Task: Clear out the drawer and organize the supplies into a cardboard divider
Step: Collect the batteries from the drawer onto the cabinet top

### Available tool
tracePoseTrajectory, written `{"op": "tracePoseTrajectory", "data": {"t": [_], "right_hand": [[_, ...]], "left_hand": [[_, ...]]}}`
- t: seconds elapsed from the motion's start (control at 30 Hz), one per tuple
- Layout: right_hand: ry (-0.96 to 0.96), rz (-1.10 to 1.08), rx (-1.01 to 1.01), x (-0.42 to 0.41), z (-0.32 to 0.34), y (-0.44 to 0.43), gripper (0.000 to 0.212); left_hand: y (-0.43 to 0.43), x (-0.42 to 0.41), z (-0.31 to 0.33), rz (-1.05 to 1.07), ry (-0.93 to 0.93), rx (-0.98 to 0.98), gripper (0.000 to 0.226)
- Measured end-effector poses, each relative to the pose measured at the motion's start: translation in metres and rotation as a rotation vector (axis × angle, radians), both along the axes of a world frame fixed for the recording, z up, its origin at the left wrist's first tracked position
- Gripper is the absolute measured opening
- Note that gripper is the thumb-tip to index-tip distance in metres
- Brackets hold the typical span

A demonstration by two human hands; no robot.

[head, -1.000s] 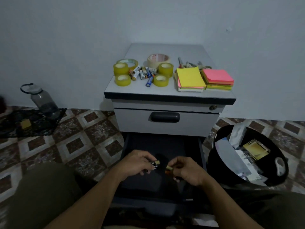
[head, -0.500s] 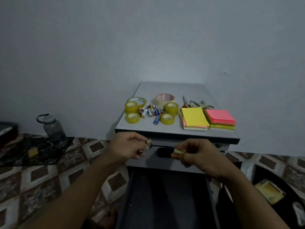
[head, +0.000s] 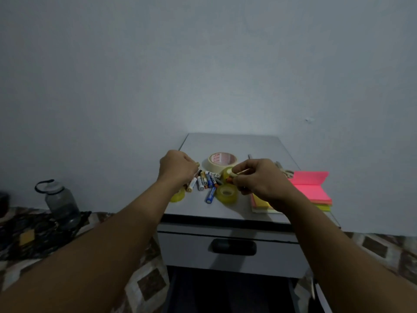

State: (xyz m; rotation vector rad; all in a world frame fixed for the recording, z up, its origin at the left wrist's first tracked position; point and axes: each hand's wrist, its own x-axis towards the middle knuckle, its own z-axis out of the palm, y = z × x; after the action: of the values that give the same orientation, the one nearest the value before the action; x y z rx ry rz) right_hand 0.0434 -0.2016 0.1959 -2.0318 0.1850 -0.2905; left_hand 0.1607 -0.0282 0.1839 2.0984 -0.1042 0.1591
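Left grip clamped on battery, right grip pinching second battery; both held over the battery pile on the table, presumably for grouping.

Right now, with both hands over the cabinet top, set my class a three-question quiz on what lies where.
1. Which is nearer the pink pad: the left hand or the right hand?
2. True or false: the pink pad lies left of the batteries.
3. What lies just behind the batteries? A) masking tape roll B) stapler C) mug
Key: 1 right hand; 2 false; 3 A.
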Motion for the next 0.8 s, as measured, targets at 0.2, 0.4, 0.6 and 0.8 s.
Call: {"op": "tracePoseTrajectory", "data": {"t": [0.2,0.4,0.6,0.8], "right_hand": [[0.01,0.023,-0.009,0.007,-0.009,-0.002,0.013],[0.009,0.024,-0.007,0.007,-0.01,-0.001,0.015],[-0.001,0.027,-0.007,0.007,-0.008,0.0,0.013],[-0.021,0.013,-0.032,0.008,-0.005,0.0,0.011]], "left_hand": [[-0.016,0.014,-0.006,0.031,-0.028,0.322,0.01],[-0.017,0.012,-0.004,-0.005,-0.071,0.555,0.011],[-0.017,0.007,0.001,-0.033,-0.049,0.659,0.036],[-0.016,0.006,0.005,-0.051,-0.036,0.633,0.035]]}}
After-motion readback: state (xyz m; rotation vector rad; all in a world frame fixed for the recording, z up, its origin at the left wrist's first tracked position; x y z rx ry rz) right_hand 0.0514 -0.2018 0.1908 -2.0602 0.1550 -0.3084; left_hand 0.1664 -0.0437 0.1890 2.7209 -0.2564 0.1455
